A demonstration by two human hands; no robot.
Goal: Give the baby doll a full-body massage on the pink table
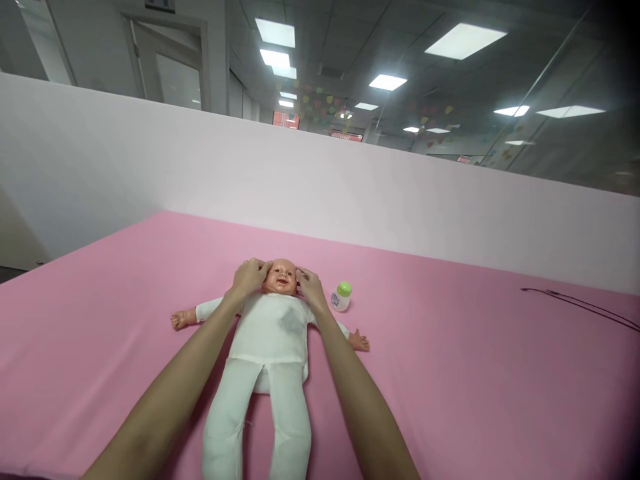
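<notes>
A baby doll (273,327) in white cloth clothes lies on its back on a pink surface (450,373), arms spread to both sides and head toward the far side. A grey smudge marks its chest. My left hand (251,275) rests against the left side of the doll's head, fingers together at the temple. On the other side of the head, my right hand (309,283) touches the temple, its fingers bent. The head is between my two hands.
A small clear jar with a green lid (342,297) stands right of the doll's head. A thin black cord (580,304) lies at the far right. A white low wall (320,187) runs behind the surface.
</notes>
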